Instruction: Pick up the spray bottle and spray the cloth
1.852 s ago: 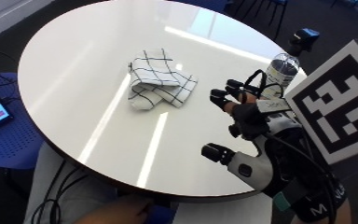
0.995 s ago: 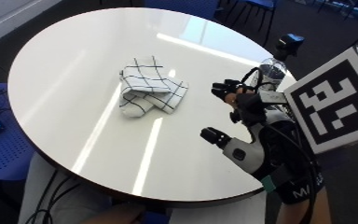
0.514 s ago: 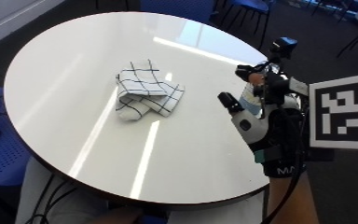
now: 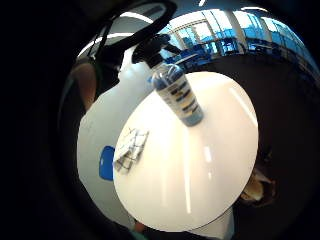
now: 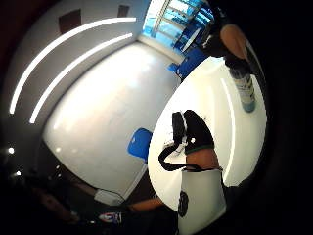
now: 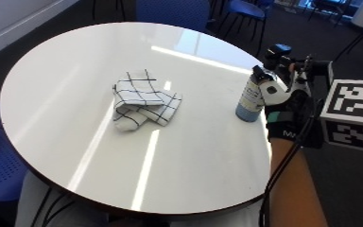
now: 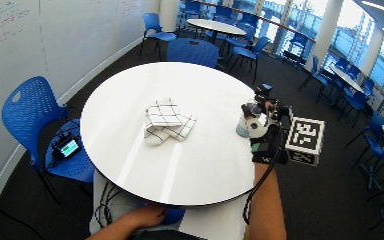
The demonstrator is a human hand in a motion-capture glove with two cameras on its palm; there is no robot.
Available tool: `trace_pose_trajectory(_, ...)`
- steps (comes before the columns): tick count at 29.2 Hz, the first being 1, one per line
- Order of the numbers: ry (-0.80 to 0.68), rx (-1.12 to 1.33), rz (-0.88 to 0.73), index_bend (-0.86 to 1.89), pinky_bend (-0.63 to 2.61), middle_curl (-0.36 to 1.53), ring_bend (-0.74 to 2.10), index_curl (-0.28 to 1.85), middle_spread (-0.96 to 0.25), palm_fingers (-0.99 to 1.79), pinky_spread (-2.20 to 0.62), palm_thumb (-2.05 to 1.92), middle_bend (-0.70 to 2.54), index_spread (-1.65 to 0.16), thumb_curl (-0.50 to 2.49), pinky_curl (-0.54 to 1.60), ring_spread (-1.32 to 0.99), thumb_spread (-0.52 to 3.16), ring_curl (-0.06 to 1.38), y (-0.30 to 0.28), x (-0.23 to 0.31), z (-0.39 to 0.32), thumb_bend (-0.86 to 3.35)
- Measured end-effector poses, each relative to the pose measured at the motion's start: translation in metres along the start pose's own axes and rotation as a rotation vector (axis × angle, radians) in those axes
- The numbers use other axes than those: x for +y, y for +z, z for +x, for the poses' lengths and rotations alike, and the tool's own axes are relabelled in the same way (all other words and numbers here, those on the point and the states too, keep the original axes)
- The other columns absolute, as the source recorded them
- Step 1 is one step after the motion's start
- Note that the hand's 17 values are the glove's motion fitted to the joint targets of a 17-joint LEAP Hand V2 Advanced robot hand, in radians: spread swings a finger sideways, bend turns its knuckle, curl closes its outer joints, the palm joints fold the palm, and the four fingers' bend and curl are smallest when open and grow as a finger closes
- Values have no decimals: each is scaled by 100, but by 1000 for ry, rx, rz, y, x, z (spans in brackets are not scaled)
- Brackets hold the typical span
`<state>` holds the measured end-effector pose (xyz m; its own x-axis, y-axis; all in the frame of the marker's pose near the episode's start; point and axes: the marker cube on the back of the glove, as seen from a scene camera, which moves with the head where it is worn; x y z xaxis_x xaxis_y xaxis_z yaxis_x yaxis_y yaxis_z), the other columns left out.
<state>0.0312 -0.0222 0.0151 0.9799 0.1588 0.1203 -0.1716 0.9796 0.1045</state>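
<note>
Spray bottle (label unreadable) stands near cloth.

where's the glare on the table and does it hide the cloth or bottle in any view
Outside view: bright streaks cross the table, one running beside the cloth without hiding it; the spray bottle stays readable. Little finger side palm view: the tabletop is washed out white, but cloth and bottle label still show. Thumb side palm view: the cloth isn't visible.

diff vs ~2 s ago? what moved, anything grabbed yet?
The gloved right hand has closed in on the spray bottle and now sits right beside it at the table's edge; whether it grips yet cannot be told. The bottle is upright in the same spot. The checked cloth lies untouched, folded mid-table.
</note>
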Motion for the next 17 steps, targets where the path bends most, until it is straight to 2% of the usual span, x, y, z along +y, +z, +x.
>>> trace_pose_trajectory(2, -20, 67, -115, 14, 20, 38, 34, 31, -12, 88, 7, 74, 31, -34, 36, 29, -11, 110, 33, -2, 4, -10, 8)
trace_pose_trajectory(4, 37, 66, -145, 16, 21, 37, 30, 32, -11, 81, 7, 75, 27, -34, 37, 30, -10, 109, 33, 5, -4, -1, 7)
trace_pose_trajectory(9, 148, 100, -146, 18, 19, 36, 24, 33, -9, 74, 9, 77, 21, -34, 38, 30, -8, 106, 32, 20, -22, 26, 4)
trace_pose_trajectory(17, 238, 145, -154, 18, 16, 36, 22, 34, -9, 74, 10, 82, 20, -34, 40, 29, -7, 103, 31, 34, -30, 47, 1)
